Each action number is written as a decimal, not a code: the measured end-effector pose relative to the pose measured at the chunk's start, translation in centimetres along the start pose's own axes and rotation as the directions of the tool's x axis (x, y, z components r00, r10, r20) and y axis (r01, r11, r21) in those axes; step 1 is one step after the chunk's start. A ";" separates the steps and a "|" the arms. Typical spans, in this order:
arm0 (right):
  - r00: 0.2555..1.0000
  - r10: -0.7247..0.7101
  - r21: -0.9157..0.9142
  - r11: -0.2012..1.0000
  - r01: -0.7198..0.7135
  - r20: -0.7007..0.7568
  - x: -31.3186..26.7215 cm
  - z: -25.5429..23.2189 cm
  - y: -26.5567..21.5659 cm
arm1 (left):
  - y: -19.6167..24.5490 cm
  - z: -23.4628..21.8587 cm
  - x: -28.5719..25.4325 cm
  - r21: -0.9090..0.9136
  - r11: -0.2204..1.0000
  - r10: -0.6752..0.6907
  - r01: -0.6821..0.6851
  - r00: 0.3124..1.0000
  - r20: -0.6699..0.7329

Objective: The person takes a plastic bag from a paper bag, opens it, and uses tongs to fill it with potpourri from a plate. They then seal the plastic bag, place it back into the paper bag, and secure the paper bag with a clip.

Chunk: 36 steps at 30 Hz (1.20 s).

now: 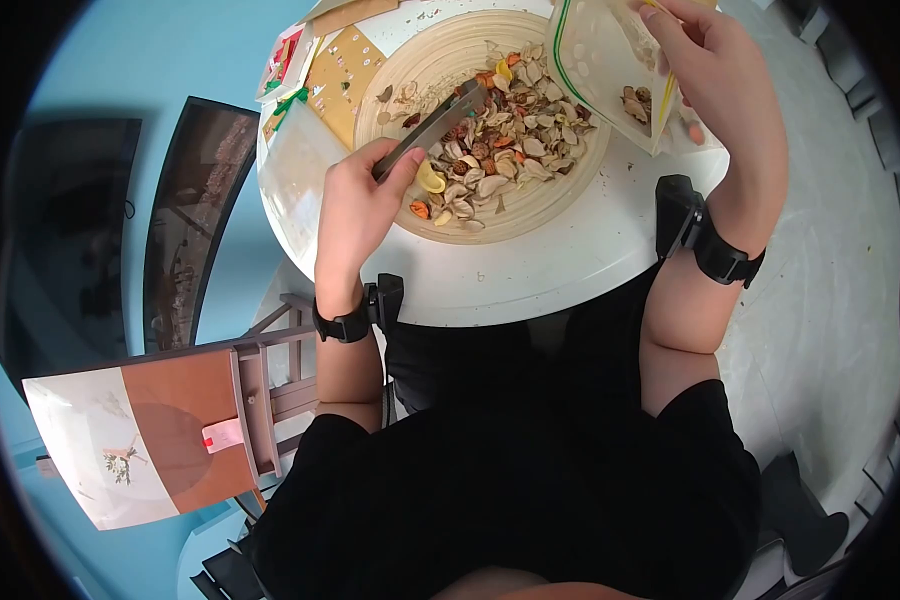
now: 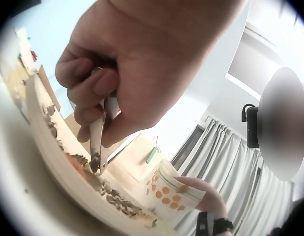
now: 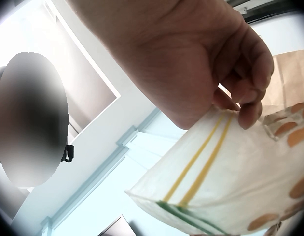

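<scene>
My left hand (image 1: 358, 205) holds a pair of metal tongs (image 1: 428, 132), thumb on one side and curled fingers on the other. Their tips reach into a pile of dried petals and small cones (image 1: 530, 145) on a round, pale wooden tray (image 1: 450, 232). In the left wrist view, the tips of the tongs (image 2: 96, 142) are down among the pieces. At the tray's right side, my right hand (image 1: 728, 80) pinches the rim of a zip bag (image 1: 598, 70) with orange dots, its mouth open. Some dried pieces (image 1: 637, 103) lie inside the bag.
The white round table (image 1: 530, 285) carries the tray. To its left are a gold patterned sheet (image 1: 340, 75), a clear plastic sheet (image 1: 305, 165) and a box with red and green items (image 1: 288, 62). A chair (image 1: 270, 390) stands at the lower left.
</scene>
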State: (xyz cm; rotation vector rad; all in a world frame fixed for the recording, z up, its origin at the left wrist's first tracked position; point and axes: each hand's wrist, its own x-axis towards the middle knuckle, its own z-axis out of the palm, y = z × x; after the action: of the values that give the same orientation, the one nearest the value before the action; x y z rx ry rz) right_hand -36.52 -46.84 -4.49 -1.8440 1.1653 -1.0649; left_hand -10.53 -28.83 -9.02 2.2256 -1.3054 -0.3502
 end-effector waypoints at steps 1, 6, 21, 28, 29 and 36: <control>1.000 -0.006 0.001 1.000 0.006 0.000 0.0 0.1 0.0 | 0.0 -0.2 0.0 -0.020 1.000 0.001 -0.002 1.000 -0.008; 1.000 0.024 -0.013 1.000 -0.024 0.011 0.3 0.3 -0.4 | 2.7 -1.8 -0.5 -0.195 0.973 0.100 -0.122 0.988 -0.116; 1.000 0.006 -0.034 0.999 -0.006 0.015 0.1 -0.5 -0.2 | 8.9 0.1 0.7 -0.317 0.893 0.311 -0.319 0.947 -0.078; 0.999 -0.029 -0.015 0.999 0.029 -0.039 -0.2 -0.3 0.2 | 6.8 -0.6 -0.6 -0.374 0.901 0.195 -0.220 0.975 -0.103; 1.000 0.003 0.011 1.000 -0.003 -0.010 0.0 -0.6 0.3 | 5.6 -1.0 -0.7 -0.341 0.925 0.146 -0.166 0.986 -0.084; 0.996 -0.041 -0.039 0.999 0.038 -0.075 -0.8 0.3 -0.3 | -1.5 -3.3 -4.1 -0.129 0.975 -0.193 0.181 0.978 -0.083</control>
State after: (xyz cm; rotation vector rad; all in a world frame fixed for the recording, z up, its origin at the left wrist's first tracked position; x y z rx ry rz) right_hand -36.31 -45.97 -4.55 -1.8769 1.2046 -1.1509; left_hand -9.95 -23.70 -7.32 2.2389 -1.0006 -0.3768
